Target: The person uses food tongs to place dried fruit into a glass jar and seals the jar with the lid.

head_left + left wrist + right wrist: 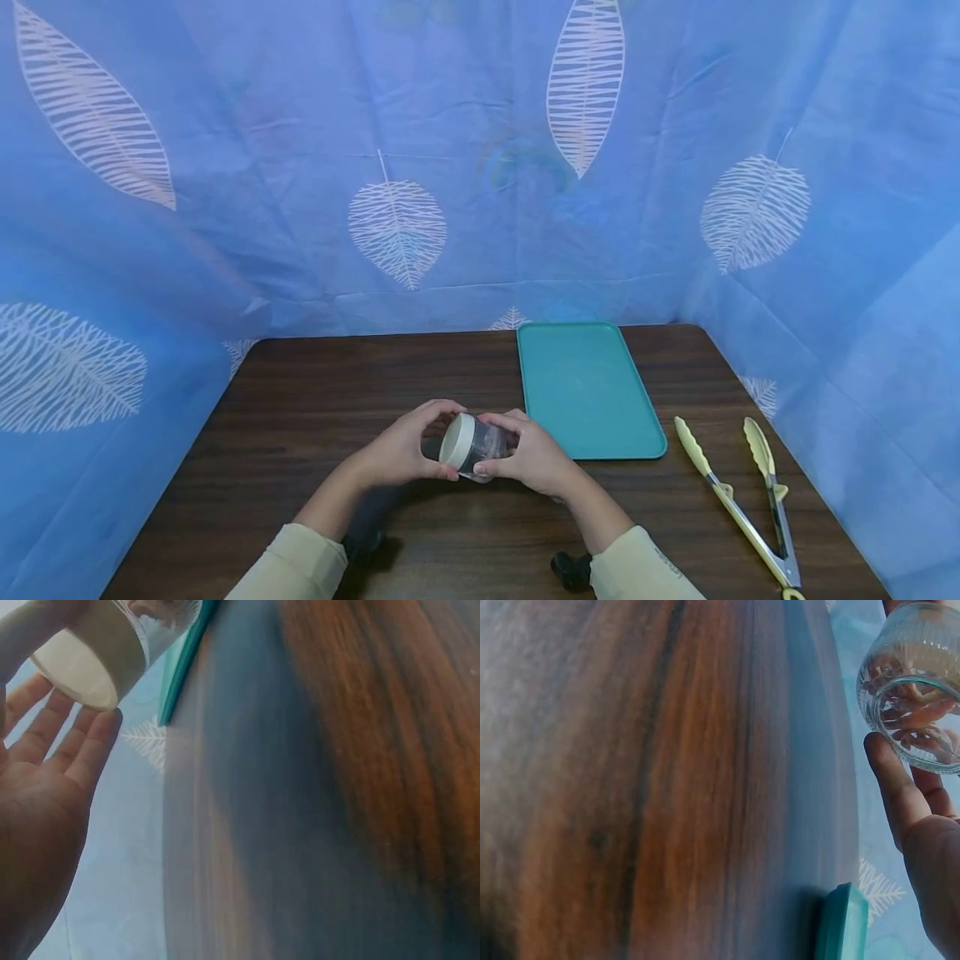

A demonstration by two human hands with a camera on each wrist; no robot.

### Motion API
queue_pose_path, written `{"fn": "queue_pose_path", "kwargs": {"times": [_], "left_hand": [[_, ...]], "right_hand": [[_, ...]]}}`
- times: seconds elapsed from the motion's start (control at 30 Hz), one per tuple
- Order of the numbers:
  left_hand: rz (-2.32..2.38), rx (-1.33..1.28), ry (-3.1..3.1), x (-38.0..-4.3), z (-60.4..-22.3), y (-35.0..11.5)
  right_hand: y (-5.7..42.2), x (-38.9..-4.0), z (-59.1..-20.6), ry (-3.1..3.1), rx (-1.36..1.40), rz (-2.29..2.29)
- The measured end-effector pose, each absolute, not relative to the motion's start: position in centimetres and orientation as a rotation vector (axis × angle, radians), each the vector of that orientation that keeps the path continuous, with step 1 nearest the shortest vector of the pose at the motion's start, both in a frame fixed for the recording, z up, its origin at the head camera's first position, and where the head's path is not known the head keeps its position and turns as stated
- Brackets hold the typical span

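Observation:
A small clear glass jar point(487, 442) with a cream lid point(456, 443) is held up over the middle of the table, tilted on its side with the lid to the left. My left hand point(401, 446) holds the lid end between thumb and fingers; in the left wrist view, its fingertips touch the rim of the lid point(75, 667). From the other side, my right hand point(538, 458) grips the glass body, thumb below and fingers above. The ribbed glass jar point(911, 690) shows its base in the right wrist view, with fingers seen through it.
A teal tray point(588, 392) lies flat at the back right of the dark wooden table point(360, 367). Tongs point(742, 517) with cream tips lie spread on the right side. A blue leaf-print cloth point(480, 233) hangs behind and around the table.

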State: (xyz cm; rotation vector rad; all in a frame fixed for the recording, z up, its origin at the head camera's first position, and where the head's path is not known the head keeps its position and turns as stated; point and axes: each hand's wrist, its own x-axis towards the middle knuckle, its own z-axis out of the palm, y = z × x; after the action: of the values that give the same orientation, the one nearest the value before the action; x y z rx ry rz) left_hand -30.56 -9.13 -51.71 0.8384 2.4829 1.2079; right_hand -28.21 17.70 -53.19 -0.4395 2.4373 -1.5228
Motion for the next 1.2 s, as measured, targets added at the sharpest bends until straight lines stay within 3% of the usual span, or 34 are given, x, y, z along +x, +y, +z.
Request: {"fn": "queue_pose_path", "kwargs": {"times": [0.5,1.2], "left_hand": [[1.552,0.586,2.35,-29.1,-54.3,-8.2],[1.226,0.688,2.541,-29.3,-55.1,-6.5]], "right_hand": [[17.6,-27.8,-53.2,2.096,-0.472,-1.845],[18.0,-27.5,-54.3,2.634,-0.528,-1.146]]}}
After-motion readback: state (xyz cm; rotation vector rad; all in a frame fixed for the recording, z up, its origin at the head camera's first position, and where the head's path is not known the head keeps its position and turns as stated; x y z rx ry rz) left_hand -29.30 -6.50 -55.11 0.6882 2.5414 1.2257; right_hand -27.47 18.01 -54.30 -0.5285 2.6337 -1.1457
